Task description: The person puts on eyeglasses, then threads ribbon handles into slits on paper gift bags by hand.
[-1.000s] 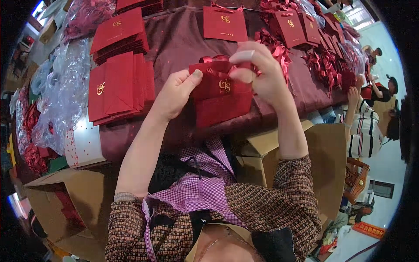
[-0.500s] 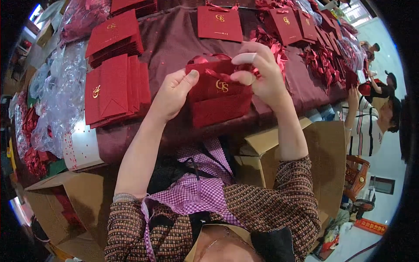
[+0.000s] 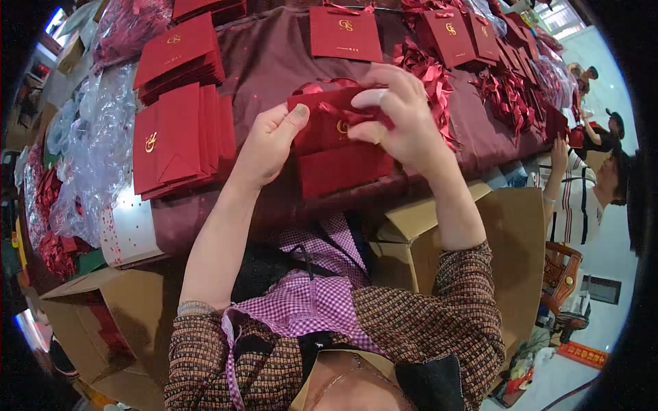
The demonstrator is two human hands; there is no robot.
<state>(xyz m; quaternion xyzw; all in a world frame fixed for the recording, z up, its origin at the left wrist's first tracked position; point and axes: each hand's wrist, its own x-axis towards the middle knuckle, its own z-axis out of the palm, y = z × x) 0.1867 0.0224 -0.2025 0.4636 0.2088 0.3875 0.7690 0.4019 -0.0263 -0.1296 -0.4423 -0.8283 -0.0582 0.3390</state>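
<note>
At the table's near edge, my left hand (image 3: 273,145) grips the upper left corner of a small red paper gift bag (image 3: 346,171), thumb in front. The bag has a gold emblem and a folded lower part. A red ribbon (image 3: 330,108) lies across its upper front and runs between the curled fingers of my right hand (image 3: 404,127), which is slightly blurred. These fingers cover the bag's upper right part and some of the emblem. Another stretch of ribbon loops up behind the bag's top edge.
Left of the bag are stacks of flat red bags (image 3: 175,140) and clear plastic wrapping (image 3: 92,164). Ahead lies a finished-looking red bag (image 3: 345,34); loose ribbons (image 3: 507,103) and more bags (image 3: 445,38) spread rightward. Open cardboard boxes (image 3: 514,253) flank me. Another person (image 3: 579,192) works at right.
My right hand has moved slightly left across the bag's front, with the ribbon at its fingers. My left hand keeps its grip, shifted a little left.
</note>
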